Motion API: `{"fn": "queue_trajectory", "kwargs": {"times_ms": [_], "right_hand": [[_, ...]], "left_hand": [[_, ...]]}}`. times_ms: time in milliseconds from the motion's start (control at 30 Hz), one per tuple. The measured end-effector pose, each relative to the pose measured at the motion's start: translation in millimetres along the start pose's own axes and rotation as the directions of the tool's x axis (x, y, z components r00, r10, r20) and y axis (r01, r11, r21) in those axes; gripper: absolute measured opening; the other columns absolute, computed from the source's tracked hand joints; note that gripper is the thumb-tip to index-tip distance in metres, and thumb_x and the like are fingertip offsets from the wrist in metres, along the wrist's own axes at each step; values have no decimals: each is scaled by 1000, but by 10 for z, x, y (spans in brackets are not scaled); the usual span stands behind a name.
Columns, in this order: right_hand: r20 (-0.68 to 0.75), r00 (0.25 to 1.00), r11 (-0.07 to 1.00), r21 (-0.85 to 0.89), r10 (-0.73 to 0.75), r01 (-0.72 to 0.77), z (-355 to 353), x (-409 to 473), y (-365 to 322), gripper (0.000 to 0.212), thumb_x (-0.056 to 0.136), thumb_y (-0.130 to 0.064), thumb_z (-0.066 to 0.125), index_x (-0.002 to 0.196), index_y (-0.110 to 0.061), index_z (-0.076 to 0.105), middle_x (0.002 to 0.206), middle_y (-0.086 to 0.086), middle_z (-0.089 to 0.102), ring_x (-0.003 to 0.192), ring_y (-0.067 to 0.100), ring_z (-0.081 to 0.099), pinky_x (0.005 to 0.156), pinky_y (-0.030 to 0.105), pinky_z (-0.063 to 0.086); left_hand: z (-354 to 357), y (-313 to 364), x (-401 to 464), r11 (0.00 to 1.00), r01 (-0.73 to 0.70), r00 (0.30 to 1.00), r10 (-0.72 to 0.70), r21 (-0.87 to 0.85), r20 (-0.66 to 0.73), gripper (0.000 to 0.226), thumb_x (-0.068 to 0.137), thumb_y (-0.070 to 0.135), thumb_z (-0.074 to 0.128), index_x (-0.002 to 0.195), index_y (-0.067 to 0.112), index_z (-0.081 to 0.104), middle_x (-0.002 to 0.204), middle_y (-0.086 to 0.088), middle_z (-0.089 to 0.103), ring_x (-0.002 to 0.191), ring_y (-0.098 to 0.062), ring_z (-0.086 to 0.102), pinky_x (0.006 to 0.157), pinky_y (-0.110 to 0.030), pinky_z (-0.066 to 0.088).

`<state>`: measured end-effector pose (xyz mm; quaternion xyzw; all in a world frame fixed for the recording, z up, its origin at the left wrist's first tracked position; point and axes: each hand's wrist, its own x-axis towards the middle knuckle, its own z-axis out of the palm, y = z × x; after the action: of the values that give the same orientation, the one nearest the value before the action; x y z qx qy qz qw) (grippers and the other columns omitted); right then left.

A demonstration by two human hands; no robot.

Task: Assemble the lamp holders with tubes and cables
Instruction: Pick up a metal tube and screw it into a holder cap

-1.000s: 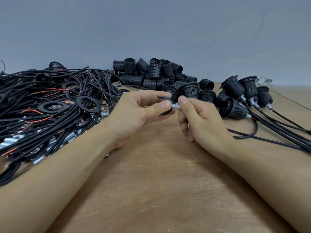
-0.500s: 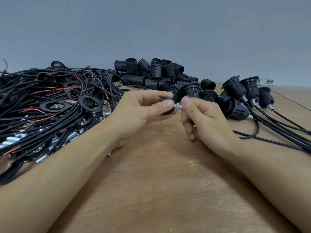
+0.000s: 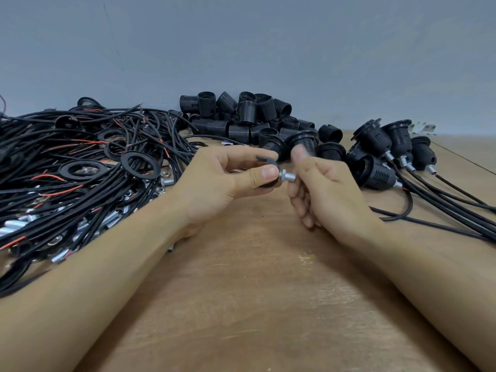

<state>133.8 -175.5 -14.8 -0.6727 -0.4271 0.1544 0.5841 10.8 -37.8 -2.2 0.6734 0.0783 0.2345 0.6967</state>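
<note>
My left hand (image 3: 214, 183) pinches a small black lamp holder base (image 3: 269, 185) between thumb and fingers, just above the wooden table (image 3: 255, 291). A short threaded metal tube (image 3: 287, 176) with a nut sticks out of the base toward the right. My right hand (image 3: 330, 194) is right beside the tube's free end. Its thumb is lifted off and blurred, and its fingers are loosely curled with nothing pinched in them.
A tangle of black cables (image 3: 67, 170) with red wire ends, black rings (image 3: 141, 165) and loose metal tubes (image 3: 16, 225) covers the left. Threaded black holder bodies (image 3: 247, 114) are piled at the back. Assembled holders with cables (image 3: 381, 146) lie at the right.
My right thumb and finger were pinching the tube; now the thumb has lifted away from it. My left hand keeps the base in the same place.
</note>
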Motion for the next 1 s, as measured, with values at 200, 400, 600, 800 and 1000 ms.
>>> {"fn": "queue_trajectory", "kwargs": {"times_ms": [200,400,600,800,1000], "right_hand": [[33,999,1000,-3,-2,2,-20,-1,-4,39,101,-41,51,80,-10,61,56,5,59,41,16,49,36,18,34],[30,1000,1000,-17,-1,2,22,-4,-13,44,99,-48,48,87,-8,63,58,4,61,42,14,51,37,15,35],[30,998,999,10,47,-48,19,-15,-30,61,96,-60,42,73,-7,63,52,11,61,38,19,50,34,17,34],[45,997,997,41,64,-66,11,-25,-33,67,92,-69,35,67,-11,59,50,10,58,37,20,50,35,19,33],[51,997,997,38,59,-61,13,-15,-4,66,95,-67,36,59,-16,58,48,9,56,35,19,48,35,18,33]], "left_hand": [[-17,-9,14,1000,-5,999,4,-8,-35,44,68,21,76,107,2,71,102,-18,74,100,-29,72,86,-36,59],[-20,-10,17,1000,-18,998,18,-7,-54,41,68,20,76,105,3,72,102,-20,74,99,-30,72,85,-34,59],[-19,-10,17,1000,-25,998,26,10,-51,43,66,21,77,104,4,72,96,-15,75,98,-30,73,85,-35,59],[-17,-1,11,1000,-25,999,25,14,-31,41,68,20,76,106,4,73,96,-14,75,95,-27,73,85,-35,59],[6,-10,2,999,-28,1000,28,24,-2,44,69,21,77,109,3,71,97,-16,75,97,-31,73,88,-38,58]]}}
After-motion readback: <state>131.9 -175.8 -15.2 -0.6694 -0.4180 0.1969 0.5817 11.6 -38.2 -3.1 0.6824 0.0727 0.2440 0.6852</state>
